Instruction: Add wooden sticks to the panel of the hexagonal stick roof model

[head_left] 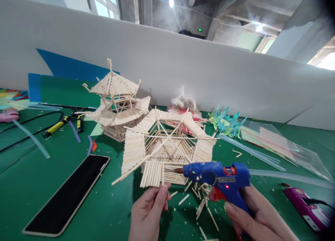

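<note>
Head view: my left fingers are pinching a stick at the front edge of the roofless model before me, my right fingers are gripping a glue gun, and any slip is risking smeared glue or a nozzle burn. Loose offcuts are cluttering the surface; a pagoda is crowding behind-left.

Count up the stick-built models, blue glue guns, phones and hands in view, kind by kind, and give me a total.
Stick-built models: 2 (the roofed model behind, the open-topped model in front)
Blue glue gun: 1
Phone: 1
Hands: 2 (left hand, right hand)
Total: 6
</note>
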